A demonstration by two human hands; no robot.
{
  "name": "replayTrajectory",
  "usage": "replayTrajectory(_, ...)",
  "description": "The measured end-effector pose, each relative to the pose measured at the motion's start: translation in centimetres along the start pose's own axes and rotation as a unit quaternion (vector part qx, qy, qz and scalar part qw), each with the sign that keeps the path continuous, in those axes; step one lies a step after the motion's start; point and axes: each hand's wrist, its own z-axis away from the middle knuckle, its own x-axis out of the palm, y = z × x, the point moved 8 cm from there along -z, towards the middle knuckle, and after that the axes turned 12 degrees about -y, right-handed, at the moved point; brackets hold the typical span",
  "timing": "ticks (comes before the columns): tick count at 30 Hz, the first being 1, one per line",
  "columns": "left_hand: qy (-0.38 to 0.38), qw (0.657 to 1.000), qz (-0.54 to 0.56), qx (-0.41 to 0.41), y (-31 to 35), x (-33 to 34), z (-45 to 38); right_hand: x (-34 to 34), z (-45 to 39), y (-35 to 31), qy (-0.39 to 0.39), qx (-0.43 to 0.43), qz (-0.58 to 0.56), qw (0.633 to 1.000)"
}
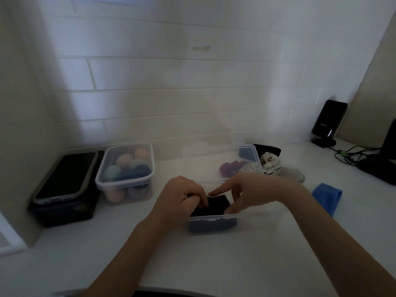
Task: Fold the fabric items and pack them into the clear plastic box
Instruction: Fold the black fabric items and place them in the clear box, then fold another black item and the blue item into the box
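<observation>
A clear plastic box [214,219] sits on the white counter in front of me, with its lid [216,159] raised behind it. A folded black fabric piece [216,203] lies in the box on top of darker blue fabric. My left hand [182,196] has its fingers curled on the black piece's left edge. My right hand [246,189] touches its right side, index finger stretched out over it. A blue cloth [326,196] lies to the right. A purple piece [230,167], a white patterned piece [270,163] and a black piece [267,150] lie behind the lid.
At left stands a second clear container [126,172] holding several pastel egg-shaped sponges, beside a phone [66,176] lying on a dark box. A black speaker [327,123] and cables [351,156] are at the back right. A tiled wall closes the back.
</observation>
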Motion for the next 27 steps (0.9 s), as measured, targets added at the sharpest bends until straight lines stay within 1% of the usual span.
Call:
replayTrajectory(1, 0.029, 0.999, 0.035, 0.003, 0.0, -0.5, 0.1, -1.0, 0.9, 0.0, 0.022, -0.026, -0.038, 0.999)
replayTrajectory(2, 0.056, 0.996, 0.066, 0.005, 0.0, -1.0, 0.1, -2.4, 2.0, 0.4, 0.061, -0.052, -0.085, 0.993)
replayTrajectory(4, 0.097, 0.99, 0.103, 0.01, -0.1, -1.7, 0.2, -5.9, 4.6, 2.1, 0.181, -0.076, -0.163, 0.967)
replayTrajectory(6, 0.112, 0.987, 0.114, 0.006, -0.2, -1.8, 0.0, -9.2, 6.8, 5.3, 0.333, -0.056, -0.192, 0.921)
replayTrajectory(7, 0.114, 0.987, 0.111, 0.002, -0.1, -1.9, -0.2, -10.3, 7.4, 7.2, 0.407, -0.033, -0.184, 0.894)
replayTrajectory(8, 0.113, 0.988, 0.102, -0.001, 0.1, -1.9, -0.5, -10.9, 7.4, 9.1, 0.464, -0.002, -0.17, 0.869)
replayTrajectory(9, 0.11, 0.99, 0.088, 0.001, 0.3, -2.0, -0.9, -11.1, 6.9, 10.9, 0.496, 0.03, -0.163, 0.852)
replayTrajectory(10, 0.104, 0.992, 0.071, 0.006, 0.6, -2.2, -1.4, -10.9, 5.9, 12.7, 0.505, 0.054, -0.169, 0.845)
replayTrajectory(11, 0.098, 0.994, 0.055, 0.012, 0.8, -2.4, -1.9, -10.5, 4.6, 14.3, 0.494, 0.07, -0.185, 0.847)
replayTrajectory(13, 0.093, 0.995, 0.031, 0.023, 1.1, -2.8, -2.9, -9.5, 2.0, 16.3, 0.444, 0.088, -0.19, 0.871)
replayTrajectory(15, 0.096, 0.995, 0.023, 0.028, 1.2, -3.0, -3.6, -8.7, 0.2, 16.9, 0.396, 0.114, -0.147, 0.899)
replayTrajectory(19, 0.097, 0.994, 0.031, 0.028, 0.8, -2.4, -4.1, -7.2, -1.9, 17.7, 0.325, 0.145, -0.14, 0.924)
replayTrajectory(21, 0.09, 0.995, 0.037, 0.025, 0.5, -2.3, -4.4, -7.1, -2.1, 18.0, 0.324, 0.162, -0.119, 0.925)
replayTrajectory(23, 0.085, 0.995, 0.044, 0.021, 0.5, -2.4, -4.9, -7.5, -2.0, 18.0, 0.344, 0.158, -0.116, 0.918)
replayTrajectory(25, 0.08, 0.995, 0.052, 0.012, 0.6, -2.5, -5.7, -7.8, -1.3, 17.4, 0.374, 0.133, -0.164, 0.903)
replayTrajectory(27, 0.079, 0.995, 0.054, -0.004, 0.6, -2.5, -6.6, -8.4, -0.2, 17.2, 0.419, 0.118, -0.214, 0.875)
